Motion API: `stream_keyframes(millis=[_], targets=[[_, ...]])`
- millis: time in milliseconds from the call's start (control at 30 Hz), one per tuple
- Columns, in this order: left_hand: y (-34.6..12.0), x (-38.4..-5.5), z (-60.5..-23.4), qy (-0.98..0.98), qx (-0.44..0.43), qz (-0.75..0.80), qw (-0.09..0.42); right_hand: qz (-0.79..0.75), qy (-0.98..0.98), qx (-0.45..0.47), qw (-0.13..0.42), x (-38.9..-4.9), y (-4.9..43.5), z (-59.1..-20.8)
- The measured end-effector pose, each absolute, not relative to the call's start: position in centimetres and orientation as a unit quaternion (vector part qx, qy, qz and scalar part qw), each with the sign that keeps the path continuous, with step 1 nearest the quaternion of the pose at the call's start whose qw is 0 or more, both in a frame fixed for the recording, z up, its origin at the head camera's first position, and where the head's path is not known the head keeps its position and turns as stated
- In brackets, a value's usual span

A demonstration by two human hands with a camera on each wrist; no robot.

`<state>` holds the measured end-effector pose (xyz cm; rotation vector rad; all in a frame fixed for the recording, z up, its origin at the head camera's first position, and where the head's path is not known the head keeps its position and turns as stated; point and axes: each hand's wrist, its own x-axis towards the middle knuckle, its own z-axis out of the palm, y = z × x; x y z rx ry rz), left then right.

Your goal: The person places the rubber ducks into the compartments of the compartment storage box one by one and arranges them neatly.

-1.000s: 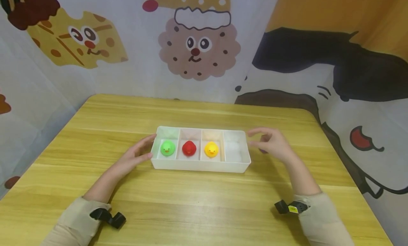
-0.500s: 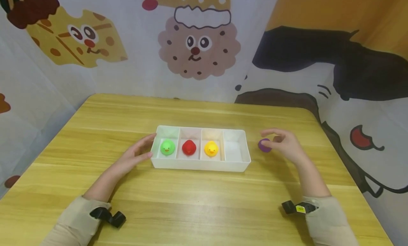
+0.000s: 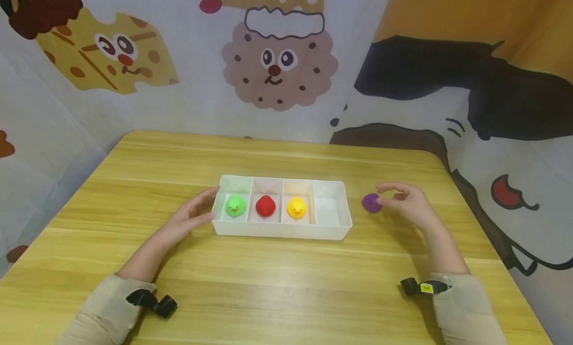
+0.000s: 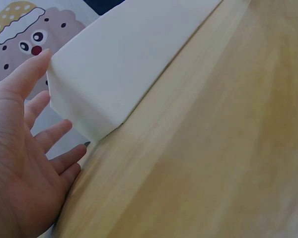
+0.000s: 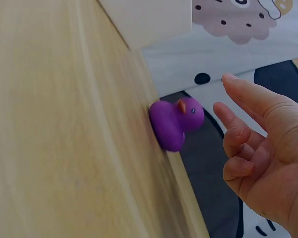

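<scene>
A white divided box [image 3: 282, 230] stands mid-table. Its compartments hold, from the left, a green rubber duck [image 3: 235, 206], a red rubber duck [image 3: 266, 206] and a yellow rubber duck [image 3: 297, 208]; the rightmost holds nothing. My left hand [image 3: 185, 220] touches the box's left end with thumb and fingers spread, as the left wrist view also shows. Right of the box, a purple rubber duck [image 5: 171, 123] sits upright on the table. Beside it my right hand [image 3: 409, 203] is held with loosely bent fingers, apart from the duck in the right wrist view.
The wooden table [image 3: 268, 295] ends at a back edge against a printed cloth [image 3: 179, 111] with cartoon figures. Black wrist cameras are strapped to both sleeves, the left camera [image 3: 152, 303] and the right camera [image 3: 423, 287].
My right hand has drawn off to the right, away from the box, leaving the purple duck in fuller sight on the table. The left hand and box have stayed put.
</scene>
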<state>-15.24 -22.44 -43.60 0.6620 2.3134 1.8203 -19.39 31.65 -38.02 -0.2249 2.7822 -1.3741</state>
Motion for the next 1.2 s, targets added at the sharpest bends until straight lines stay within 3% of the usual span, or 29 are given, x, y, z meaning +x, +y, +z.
stream_keyframes(millis=[400, 1200], targets=[[-22.5, -15.3, -43.6, 0.763, 0.221, 0.604, 0.062, -0.441, 0.894, -0.063, 0.051, -19.6, 32.6, -39.1], [-22.4, -15.1, -43.4, 0.771, 0.218, 0.596, 0.06, -0.446, 0.89, -0.071, 0.054, -20.2, 33.2, -40.7]])
